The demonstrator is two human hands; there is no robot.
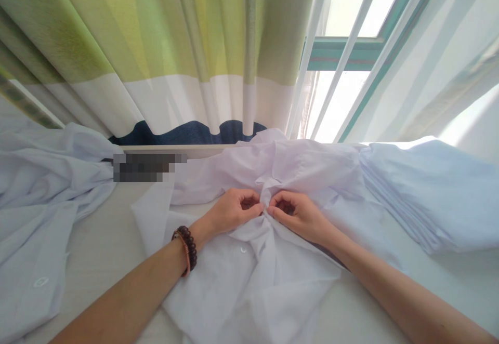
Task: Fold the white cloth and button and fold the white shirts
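Note:
A white shirt [288,292] lies loosely spread in front of me, its collar end toward the window and its cloth gathered into creases at the middle. My left hand [237,209] pinches the shirt's front edge between thumb and fingers. Close beside it, my right hand [294,211] pinches the same edge, the fingertips of both hands nearly meeting. Whether a button sits between them is hidden. One pale button [243,249] shows on the cloth below my left hand. A dark beaded bracelet [189,250] circles my left wrist.
At the right lies a stack of folded white shirts [432,193]. Another crumpled white shirt [35,219] spreads over the left side. A blurred dark patch [146,167] lies near the back edge. Behind hang a green and white curtain [163,37] and white window bars [343,58].

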